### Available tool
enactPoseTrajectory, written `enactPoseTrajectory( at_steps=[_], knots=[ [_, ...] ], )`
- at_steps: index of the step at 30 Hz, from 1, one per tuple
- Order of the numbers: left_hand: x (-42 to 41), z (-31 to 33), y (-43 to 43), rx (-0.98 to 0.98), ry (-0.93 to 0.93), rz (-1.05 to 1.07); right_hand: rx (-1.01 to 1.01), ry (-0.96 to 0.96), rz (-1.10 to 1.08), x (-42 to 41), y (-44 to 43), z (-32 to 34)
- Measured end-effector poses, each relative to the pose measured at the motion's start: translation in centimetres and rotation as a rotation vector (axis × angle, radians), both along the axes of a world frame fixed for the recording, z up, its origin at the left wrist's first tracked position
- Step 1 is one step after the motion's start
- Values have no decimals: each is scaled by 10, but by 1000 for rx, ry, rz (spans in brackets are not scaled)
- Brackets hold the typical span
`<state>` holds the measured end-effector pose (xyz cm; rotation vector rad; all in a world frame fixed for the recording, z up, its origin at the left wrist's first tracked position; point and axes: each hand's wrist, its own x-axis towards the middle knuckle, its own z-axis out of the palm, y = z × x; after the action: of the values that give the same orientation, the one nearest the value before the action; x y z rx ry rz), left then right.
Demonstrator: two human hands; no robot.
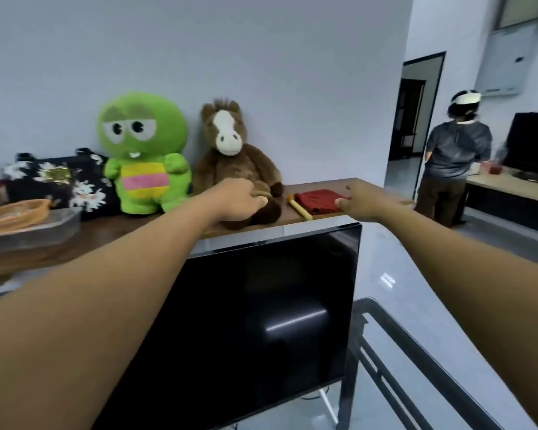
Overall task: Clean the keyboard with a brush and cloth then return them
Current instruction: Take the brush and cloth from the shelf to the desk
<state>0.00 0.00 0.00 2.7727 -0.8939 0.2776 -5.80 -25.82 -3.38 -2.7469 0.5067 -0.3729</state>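
A folded red cloth [319,200] lies on the wooden shelf [311,184] above a dark monitor. Just left of it lies a brush [299,208] with a yellow handle, angled toward me. My right hand [362,201] reaches to the cloth's right edge, with the thumb and forefinger pinching that edge. My left hand [238,200] has its fingers curled in front of a brown horse plush, left of the brush and apart from it; I see nothing in it. No keyboard is in view.
On the shelf stand a brown horse plush [230,150], a green plush [143,150], a black floral bag [59,178] and a clear tray [38,228]. A black monitor [261,321] stands below. A person [457,156] stands far right by a counter.
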Motion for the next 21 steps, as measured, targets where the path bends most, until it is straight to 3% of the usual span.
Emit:
enactPoseTrajectory(
  at_steps=[10,13,19,21],
  knots=[
    [60,-31,-128,14,246,172,-4,-38,-79,77,-76,-23],
    [77,-36,-158,65,246,182,-22,6,-64,106,-84,-33],
    [106,-47,-200,303,487,268,-57,5,-169,148,-97,-55],
    [114,-49,-203,346,485,286,-57,36,-181,158,-100,-55]
  ],
)
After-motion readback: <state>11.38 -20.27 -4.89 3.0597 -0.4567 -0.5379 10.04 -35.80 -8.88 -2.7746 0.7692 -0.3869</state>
